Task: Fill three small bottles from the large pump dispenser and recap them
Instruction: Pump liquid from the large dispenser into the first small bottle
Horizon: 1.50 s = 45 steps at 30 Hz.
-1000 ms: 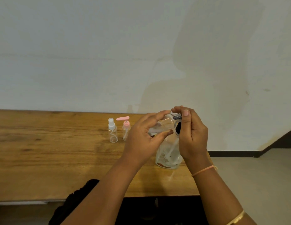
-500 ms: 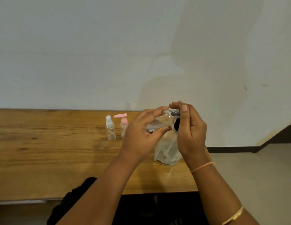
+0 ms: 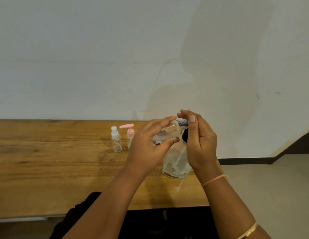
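Observation:
My left hand (image 3: 148, 144) grips a small clear bottle (image 3: 169, 132), tilted on its side with its mouth to the right. My right hand (image 3: 198, 140) pinches the dark pump nozzle (image 3: 183, 124) at that mouth. Below both hands stands the large clear dispenser (image 3: 176, 163) on the wooden table (image 3: 55, 166), its top hidden by my fingers. Two more small bottles stand to the left: one with a white spray cap (image 3: 115, 140) and one with a pink pump cap (image 3: 129, 133).
The table's right end lies just past the dispenser, with bare floor (image 3: 271, 178) beyond. A pale wall (image 3: 150, 57) rises behind the table. Dark cloth (image 3: 84, 209) shows at the table's front edge.
Both hands and the tilted bottle stay together at the nozzle. My right fingers have loosened slightly around the nozzle. The view has shifted a little.

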Each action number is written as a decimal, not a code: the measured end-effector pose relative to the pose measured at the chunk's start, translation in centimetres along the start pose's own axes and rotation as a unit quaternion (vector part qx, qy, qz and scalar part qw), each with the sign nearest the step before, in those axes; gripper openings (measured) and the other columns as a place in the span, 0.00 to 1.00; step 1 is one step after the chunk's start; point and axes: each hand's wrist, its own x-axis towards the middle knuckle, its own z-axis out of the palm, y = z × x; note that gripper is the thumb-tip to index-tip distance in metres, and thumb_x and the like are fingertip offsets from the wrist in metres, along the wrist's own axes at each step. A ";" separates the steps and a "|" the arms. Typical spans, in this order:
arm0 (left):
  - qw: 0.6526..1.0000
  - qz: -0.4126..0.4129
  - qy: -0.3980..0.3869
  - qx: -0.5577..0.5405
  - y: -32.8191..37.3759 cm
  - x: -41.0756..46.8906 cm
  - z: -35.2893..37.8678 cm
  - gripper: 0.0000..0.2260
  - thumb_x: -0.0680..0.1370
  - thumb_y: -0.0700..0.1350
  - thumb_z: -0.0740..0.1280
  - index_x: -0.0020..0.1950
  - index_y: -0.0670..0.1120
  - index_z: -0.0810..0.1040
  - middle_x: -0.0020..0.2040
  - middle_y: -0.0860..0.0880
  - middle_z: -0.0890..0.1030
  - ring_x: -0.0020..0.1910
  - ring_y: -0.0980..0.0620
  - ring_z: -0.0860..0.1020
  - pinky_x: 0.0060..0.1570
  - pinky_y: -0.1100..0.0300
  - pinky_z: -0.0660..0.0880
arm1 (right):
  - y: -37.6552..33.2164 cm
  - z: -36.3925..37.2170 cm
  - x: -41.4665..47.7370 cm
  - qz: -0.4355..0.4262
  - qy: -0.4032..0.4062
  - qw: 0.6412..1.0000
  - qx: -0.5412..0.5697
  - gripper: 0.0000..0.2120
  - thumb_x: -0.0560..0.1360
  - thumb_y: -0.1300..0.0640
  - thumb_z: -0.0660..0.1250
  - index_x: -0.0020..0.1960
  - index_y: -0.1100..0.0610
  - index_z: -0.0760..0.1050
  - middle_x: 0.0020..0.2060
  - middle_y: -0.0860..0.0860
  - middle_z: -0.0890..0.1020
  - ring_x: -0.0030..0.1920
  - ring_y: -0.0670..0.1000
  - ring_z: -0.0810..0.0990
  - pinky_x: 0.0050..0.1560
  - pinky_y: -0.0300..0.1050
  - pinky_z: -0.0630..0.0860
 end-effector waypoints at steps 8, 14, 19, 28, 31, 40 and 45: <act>1.000 -0.024 -0.010 -0.001 -0.5 -0.4 0.1 0.25 0.69 0.43 0.76 0.58 0.65 0.71 0.54 0.60 0.78 0.55 0.70 0.73 0.51 0.80 0.66 | 0.8 0.3 -0.8 0.022 0.003 0.999 -0.034 0.16 0.79 0.46 0.50 0.56 0.46 0.75 0.52 0.35 0.78 0.63 0.45 0.75 0.64 0.62 0.69; 1.000 0.002 0.006 0.001 0.1 0.0 0.0 0.26 0.70 0.43 0.75 0.59 0.65 0.70 0.53 0.62 0.77 0.55 0.71 0.72 0.50 0.79 0.67 | 0.1 0.2 0.0 0.014 0.005 1.000 -0.014 0.14 0.79 0.46 0.50 0.58 0.40 0.72 0.56 0.35 0.76 0.67 0.40 0.70 0.67 0.61 0.67; 1.000 0.000 -0.003 0.004 -0.2 0.1 0.1 0.26 0.69 0.43 0.75 0.58 0.66 0.70 0.53 0.62 0.77 0.54 0.72 0.72 0.50 0.80 0.66 | 0.6 0.2 -0.1 0.008 0.008 1.000 -0.017 0.14 0.79 0.46 0.50 0.56 0.43 0.73 0.54 0.35 0.77 0.66 0.43 0.72 0.65 0.61 0.68; 1.000 0.003 -0.002 0.004 0.0 -0.1 -0.1 0.26 0.69 0.44 0.75 0.59 0.66 0.71 0.53 0.62 0.78 0.55 0.70 0.73 0.50 0.79 0.67 | -0.1 0.3 -0.4 0.026 0.019 0.999 0.008 0.14 0.79 0.46 0.51 0.56 0.40 0.73 0.56 0.36 0.78 0.67 0.41 0.70 0.67 0.58 0.68; 1.000 0.014 0.005 0.011 0.2 0.0 -0.1 0.25 0.70 0.44 0.75 0.59 0.65 0.70 0.53 0.63 0.77 0.55 0.71 0.72 0.50 0.79 0.66 | -0.5 0.4 -0.2 0.033 0.015 0.999 0.023 0.14 0.78 0.45 0.51 0.56 0.40 0.73 0.56 0.37 0.78 0.67 0.40 0.70 0.67 0.54 0.69; 1.000 -0.025 -0.014 0.006 -0.5 -0.5 0.0 0.26 0.69 0.44 0.75 0.58 0.67 0.70 0.54 0.61 0.78 0.56 0.71 0.72 0.52 0.80 0.66 | 1.2 0.4 -0.7 0.035 -0.005 0.999 -0.034 0.18 0.79 0.45 0.50 0.56 0.47 0.77 0.52 0.37 0.79 0.65 0.45 0.74 0.64 0.62 0.69; 1.000 0.002 -0.003 -0.011 0.3 -0.2 0.1 0.25 0.69 0.42 0.75 0.58 0.64 0.71 0.53 0.62 0.77 0.54 0.72 0.72 0.49 0.80 0.66 | 0.0 -0.1 -0.4 0.049 0.012 0.998 0.035 0.16 0.78 0.44 0.51 0.57 0.43 0.76 0.56 0.39 0.79 0.67 0.42 0.70 0.67 0.55 0.68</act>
